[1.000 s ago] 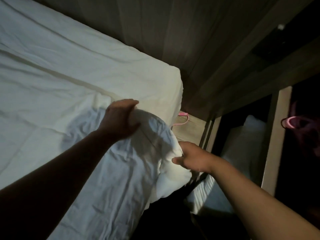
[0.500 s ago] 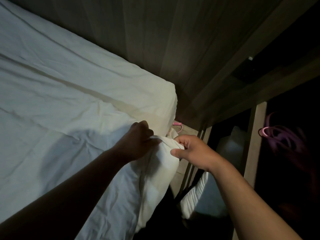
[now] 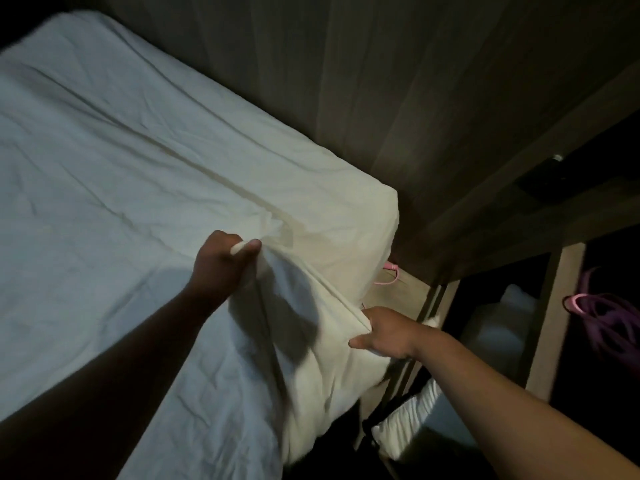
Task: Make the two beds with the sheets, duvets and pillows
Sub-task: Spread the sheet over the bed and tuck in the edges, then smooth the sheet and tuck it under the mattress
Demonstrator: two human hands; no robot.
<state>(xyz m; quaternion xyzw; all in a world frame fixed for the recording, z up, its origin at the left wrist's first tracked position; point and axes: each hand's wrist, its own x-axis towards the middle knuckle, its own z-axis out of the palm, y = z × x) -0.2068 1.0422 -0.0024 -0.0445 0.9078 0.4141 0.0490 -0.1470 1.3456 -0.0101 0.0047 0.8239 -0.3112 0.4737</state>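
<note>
A white sheet lies over the bed and fills the left and middle of the view, wrinkled, with one long crease running toward the near corner. The left hand is on top of the bed near this corner. It pinches a raised fold of the sheet between thumb and curled fingers, so the cloth stands up a little there. Lower and to the right, the right hand grips the sheet edge at the bed's side – the fingers are curled round the bunched cloth. Behind the corner is a dark wooden wall, and a pink cable lies just beside the corner. Further right stands a wooden post, with purple cords hanging near it.
</note>
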